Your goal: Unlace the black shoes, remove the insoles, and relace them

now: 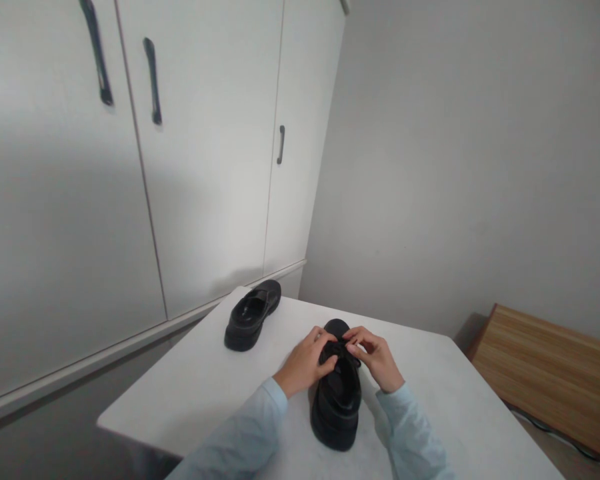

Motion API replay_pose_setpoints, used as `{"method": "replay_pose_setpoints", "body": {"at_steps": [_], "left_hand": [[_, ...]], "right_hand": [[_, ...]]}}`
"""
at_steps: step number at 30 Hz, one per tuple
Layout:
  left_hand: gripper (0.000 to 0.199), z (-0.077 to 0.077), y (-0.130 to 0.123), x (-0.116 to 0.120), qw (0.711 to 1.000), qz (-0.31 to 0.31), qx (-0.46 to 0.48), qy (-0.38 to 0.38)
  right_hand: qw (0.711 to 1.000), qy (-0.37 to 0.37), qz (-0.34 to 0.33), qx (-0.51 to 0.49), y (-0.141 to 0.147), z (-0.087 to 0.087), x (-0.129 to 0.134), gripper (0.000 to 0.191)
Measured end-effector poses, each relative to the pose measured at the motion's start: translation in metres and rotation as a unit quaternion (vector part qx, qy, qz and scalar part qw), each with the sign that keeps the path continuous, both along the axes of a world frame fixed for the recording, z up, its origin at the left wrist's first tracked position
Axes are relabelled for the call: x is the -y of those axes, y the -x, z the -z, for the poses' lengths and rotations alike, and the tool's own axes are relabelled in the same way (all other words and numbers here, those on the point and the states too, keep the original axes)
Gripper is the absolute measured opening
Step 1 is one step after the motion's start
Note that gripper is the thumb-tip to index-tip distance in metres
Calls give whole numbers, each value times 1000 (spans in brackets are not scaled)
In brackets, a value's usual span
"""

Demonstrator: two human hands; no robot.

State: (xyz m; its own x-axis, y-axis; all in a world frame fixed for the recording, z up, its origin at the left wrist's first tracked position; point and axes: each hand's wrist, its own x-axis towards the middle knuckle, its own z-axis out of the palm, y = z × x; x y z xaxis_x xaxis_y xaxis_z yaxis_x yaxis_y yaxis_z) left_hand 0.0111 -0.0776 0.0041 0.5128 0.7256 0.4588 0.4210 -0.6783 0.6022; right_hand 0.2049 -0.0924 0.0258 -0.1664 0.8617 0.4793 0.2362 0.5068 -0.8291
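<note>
A black lace-up shoe (335, 423) sits on the white table, its heel toward me and its toe pointing away. My left hand (305, 360) reaches in from the left, with curled fingers at the black shoelace (355, 361) and the thumb lower, by the shoe's opening. From the other side, my right hand (375, 358) pinches the lace over the front of the shoe between thumb and fingers. The fingers partly hide the lacing. A second black shoe (253, 315) stands apart, near the table's far left corner.
The white table (200, 393) has rounded corners. White cabinet doors (215, 167) with dark handles rise behind it on the left. A grey wall (455, 167) lies beyond, and a wood-grain panel (550, 367) is at the right, with a cable (555, 430) below it.
</note>
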Motion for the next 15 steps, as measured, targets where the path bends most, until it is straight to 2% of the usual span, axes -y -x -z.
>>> {"method": "replay_pose_setpoints", "body": {"at_steps": [4, 10, 13, 15], "left_hand": [[33, -1, 1, 0, 1000, 5, 4, 5], [33, -2, 1, 0, 1000, 13, 2, 7], [31, -1, 1, 0, 1000, 13, 9, 0], [27, -1, 0, -1, 1000, 13, 21, -4]], "right_hand": [[990, 9, -3, -139, -2, 1, -1, 26], [948, 24, 1, -316, -11, -9, 6, 26], [949, 15, 31, -314, -19, -11, 7, 27], [967, 21, 82, -242, -22, -8, 3, 27]]}}
